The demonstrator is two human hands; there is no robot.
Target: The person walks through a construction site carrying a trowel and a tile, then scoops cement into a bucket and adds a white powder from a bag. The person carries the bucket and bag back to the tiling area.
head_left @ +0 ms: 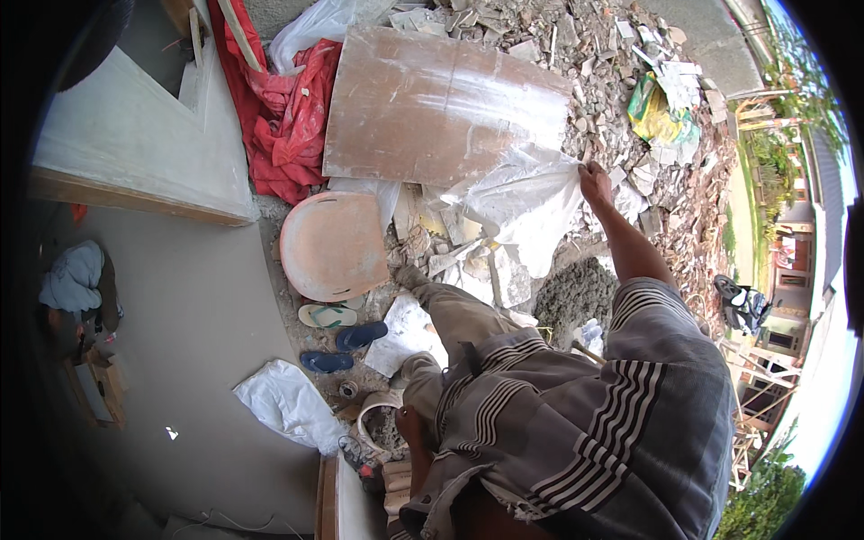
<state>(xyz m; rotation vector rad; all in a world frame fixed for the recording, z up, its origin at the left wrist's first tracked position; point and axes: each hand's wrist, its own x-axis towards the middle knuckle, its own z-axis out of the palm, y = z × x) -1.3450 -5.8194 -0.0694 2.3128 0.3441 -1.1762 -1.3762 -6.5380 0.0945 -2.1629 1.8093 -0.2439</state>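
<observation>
My right hand (595, 184) reaches out over the rubble, its fingers closed on the edge of a white translucent plastic sheet (531, 193). The sheet is pulled taut toward the hand and spreads over the near end of a dusty brown board (405, 108). My left hand (410, 425) hangs low beside my leg, close to the rim of a round whitish bucket (367, 416). Its fingers are partly hidden, so I cannot tell whether they touch the rim. A pile of wet grey mortar (576, 292) lies on the ground between my legs and right arm.
Broken tile and rubble (612, 54) spread beyond the board, with a yellow-green sack (654, 112) on top. Red sheeting (292, 117) lies by the wall. Near my feet are a pinkish rounded panel (333, 245), blue sandals (360, 336), and a white sack (288, 405).
</observation>
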